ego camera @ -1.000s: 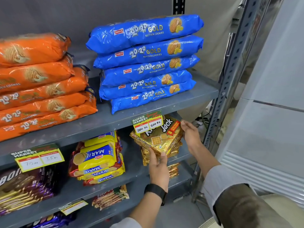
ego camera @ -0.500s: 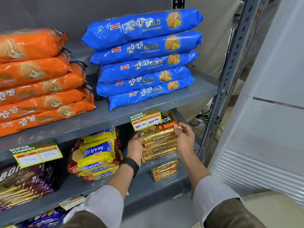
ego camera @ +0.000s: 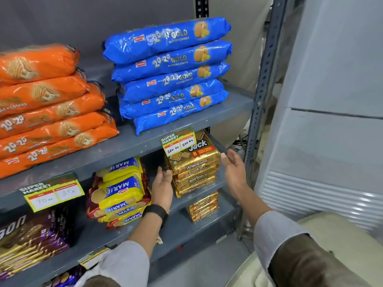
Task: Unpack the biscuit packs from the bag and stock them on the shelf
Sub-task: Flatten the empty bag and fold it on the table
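flanking the stack of gold krackjack packs (ego camera: 194, 172), both hands stand free of it with the fingers straight and relaxed, gripping nothing. the left hand (ego camera: 163, 186) has its palm turned toward the stack, fingertips at or just beside the stack's left face; contact cannot be confirmed. the right hand (ego camera: 233, 164) is just beside the stack's right face, palm inward, fingers slightly spread, with a small gap visible.

the stack sits between the 2 sets of fingers on the second shelf board (ego camera: 209, 190), directly under the price tag (ego camera: 179, 140) clipped to the upper shelf board (ego camera: 228, 108). judgement: the palms face inward because side faces are where a pile is squared, so this reads as the end of an aligning step, with the pile resting on its own. the packs lie flat, label edge outward, which keeps the stack low enough for the gap and readable from the aisle.

left of the left fingers: yellow marie packs (ego camera: 120, 193), near but apart. above both hands: 5 blue 20-20 gold packs (ego camera: 170, 73) and, further left, orange 20-20 packs (ego camera: 47, 100). below the fingers, 1 board down: a shorter pile of gold packs (ego camera: 204, 207). purple packs (ego camera: 31, 241) lie at far left.

the rack is grey painted steel with a slotted upright (ego camera: 263, 85) just right of the right fingers. a pale ribbed panel (ego camera: 331, 162) stands beyond it. no bag is in view.
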The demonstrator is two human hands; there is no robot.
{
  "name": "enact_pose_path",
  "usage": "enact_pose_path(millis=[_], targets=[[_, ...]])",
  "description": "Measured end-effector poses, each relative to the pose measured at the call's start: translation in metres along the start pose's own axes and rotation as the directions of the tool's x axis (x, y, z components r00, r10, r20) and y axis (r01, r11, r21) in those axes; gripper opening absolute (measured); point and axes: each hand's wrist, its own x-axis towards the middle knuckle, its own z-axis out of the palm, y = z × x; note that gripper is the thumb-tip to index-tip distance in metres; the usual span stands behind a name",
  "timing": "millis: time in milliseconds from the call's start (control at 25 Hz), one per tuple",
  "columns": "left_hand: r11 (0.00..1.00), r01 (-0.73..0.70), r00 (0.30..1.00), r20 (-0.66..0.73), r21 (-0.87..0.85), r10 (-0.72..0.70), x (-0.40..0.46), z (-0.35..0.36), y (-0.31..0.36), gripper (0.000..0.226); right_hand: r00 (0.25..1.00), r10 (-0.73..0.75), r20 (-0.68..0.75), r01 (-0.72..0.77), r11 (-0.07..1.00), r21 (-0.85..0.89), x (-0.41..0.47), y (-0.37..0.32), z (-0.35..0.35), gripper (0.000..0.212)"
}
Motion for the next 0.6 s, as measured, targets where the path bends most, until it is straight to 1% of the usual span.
enact_pose_path(millis=[40,80,120,200,280,360,440,560,600], targets=[[0.997,-0.055,0.998,0.020,0.051,0.054,-0.012,-0.007,-0.007,0.059,0.999,-0.044,-0.016,0.043,0.998,-0.052,-0.015,0.001,-0.012,0.055],[0.985,-0.119,0.991,0.069,0.123,0.111,-0.027,-0.012,-0.015,0.060,0.995,-0.084,-0.049,0.077,0.989,-0.129,-0.037,0.003,-0.027,0.058],[0.963,-0.190,0.976,0.147,0.193,0.163,-0.046,-0.014,-0.024,0.062,0.988,-0.128,-0.084,0.108,0.972,-0.207,-0.063,0.008,-0.047,0.059],[0.896,-0.324,0.925,0.303,0.305,0.231,-0.079,-0.003,-0.042,0.065,0.966,-0.202,-0.163,0.132,0.922,-0.363,-0.116,0.018,-0.089,0.056],[0.845,-0.416,0.861,0.445,0.335,0.247,-0.114,0.022,-0.056,0.066,0.939,-0.242,-0.246,0.116,0.892,-0.436,-0.169,0.030,-0.132,0.053],[0.811,-0.484,0.770,0.600,0.329,0.216,-0.156,0.056,-0.075,0.071,0.900,-0.233,-0.369,0.030,0.876,-0.481,-0.228,0.049,-0.184,0.052],[0.807,-0.490,0.694,0.708,0.331,0.130,-0.197,0.089,-0.100,0.069,0.848,-0.190,-0.496,-0.095,0.864,-0.495,-0.283,0.070,-0.237,0.051],[0.786,-0.499,0.577,0.817,0.366,-0.014,-0.252,0.114,-0.142,0.065,0.786,-0.089,-0.612,-0.273,0.838,-0.473,-0.343,0.097,-0.292,0.052],[0.777,-0.497,0.556,0.829,0.386,-0.056,-0.265,0.116,-0.153,0.064,0.773,-0.055,-0.632,-0.318,0.829,-0.460,-0.355,0.106,-0.302,0.051]])
